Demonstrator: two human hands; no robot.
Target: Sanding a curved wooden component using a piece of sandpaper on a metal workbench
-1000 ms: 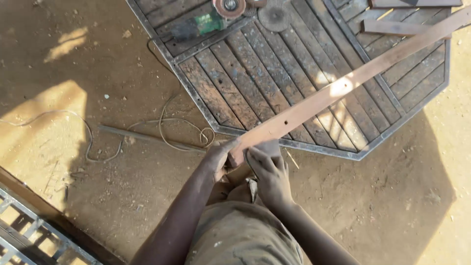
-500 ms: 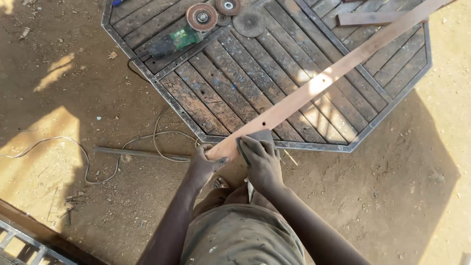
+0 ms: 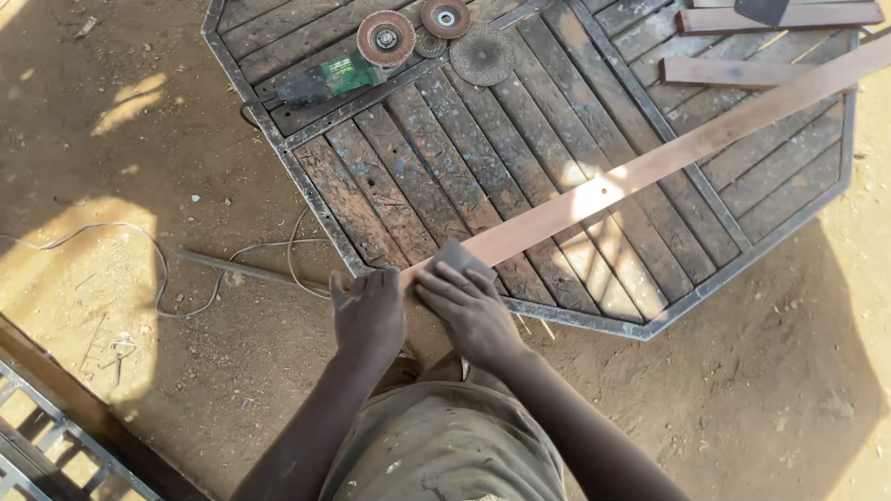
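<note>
A long flat rusty metal bar runs from my hands up to the right edge, lying across an octagonal metal frame with slatted strips. My left hand grips the bar's near end. My right hand presses a small dark sanding pad onto the bar just beside the left hand. Both hands sit at the frame's near edge, above my knees.
A green angle grinder and several round abrasive discs lie on the frame's far side. Two short bars rest at the top right. A cable and a thin rod lie on the dirt. A metal grating sits at bottom left.
My view has shifted so the frame sits lower and nearer. Both hands have stayed at the bar's near end, and the right hand has slid the pad slightly along it.
</note>
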